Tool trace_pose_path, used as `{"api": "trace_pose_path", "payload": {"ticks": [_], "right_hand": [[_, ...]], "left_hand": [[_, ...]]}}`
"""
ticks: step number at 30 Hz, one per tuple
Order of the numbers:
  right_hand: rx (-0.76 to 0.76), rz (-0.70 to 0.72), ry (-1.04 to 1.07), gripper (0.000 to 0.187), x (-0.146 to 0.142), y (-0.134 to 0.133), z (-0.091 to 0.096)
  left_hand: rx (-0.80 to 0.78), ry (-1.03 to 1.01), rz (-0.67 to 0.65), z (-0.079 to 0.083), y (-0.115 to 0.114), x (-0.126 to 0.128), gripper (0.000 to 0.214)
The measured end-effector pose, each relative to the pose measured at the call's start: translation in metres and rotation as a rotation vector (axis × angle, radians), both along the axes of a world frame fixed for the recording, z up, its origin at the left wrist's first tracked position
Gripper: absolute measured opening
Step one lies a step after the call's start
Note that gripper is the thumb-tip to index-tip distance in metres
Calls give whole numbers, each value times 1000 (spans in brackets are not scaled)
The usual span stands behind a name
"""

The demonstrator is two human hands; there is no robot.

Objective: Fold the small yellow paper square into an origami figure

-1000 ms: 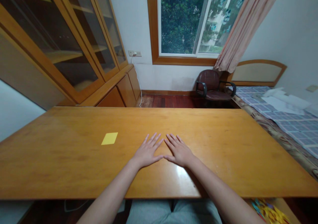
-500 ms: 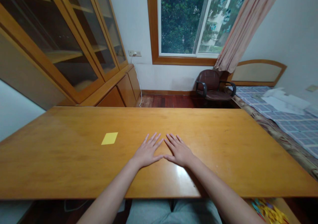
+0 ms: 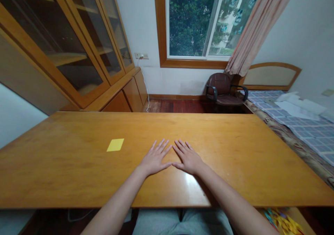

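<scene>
My left hand (image 3: 156, 158) lies flat on the wooden table (image 3: 235, 148), palm down, fingers stretched out and apart. My right hand (image 3: 187, 157) lies flat beside it the same way, and the two thumb tips almost touch. Neither hand holds anything. A small yellow paper card (image 3: 115, 145) rests on the table to the left of my left hand, about a hand's width away from it.
A glass-door wooden cabinet (image 3: 78, 47) lines the left wall. Beyond the table stands a brown office chair (image 3: 223, 90) under the window. A bed with a blue checked cover (image 3: 300, 123) runs along the right. Colourful papers (image 3: 281, 223) lie below the table's near right corner.
</scene>
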State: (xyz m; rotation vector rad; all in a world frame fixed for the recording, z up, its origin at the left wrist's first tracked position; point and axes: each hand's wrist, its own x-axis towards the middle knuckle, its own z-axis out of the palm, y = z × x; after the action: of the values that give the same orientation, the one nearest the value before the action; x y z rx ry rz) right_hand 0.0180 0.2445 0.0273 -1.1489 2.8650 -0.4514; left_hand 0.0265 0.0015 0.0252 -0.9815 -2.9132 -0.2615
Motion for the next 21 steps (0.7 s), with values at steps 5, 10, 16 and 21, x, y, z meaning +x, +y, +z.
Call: {"api": "trace_pose_path", "payload": {"ticks": [5,10,16,21], "right_hand": [[-4,-2,4,83,1,0,1],[-3,-5,0,83,1,0,1],[-19,0,13,83,0,1,-1],[-20,-2,15,83,1,1,1]], "left_hand": [[-5,-3,1,1,0,0,78],[-11,6,5,1,0,0,77],[-12,5,0,0,0,0,78],[-10,-8,3,0,0,0,78]]}}
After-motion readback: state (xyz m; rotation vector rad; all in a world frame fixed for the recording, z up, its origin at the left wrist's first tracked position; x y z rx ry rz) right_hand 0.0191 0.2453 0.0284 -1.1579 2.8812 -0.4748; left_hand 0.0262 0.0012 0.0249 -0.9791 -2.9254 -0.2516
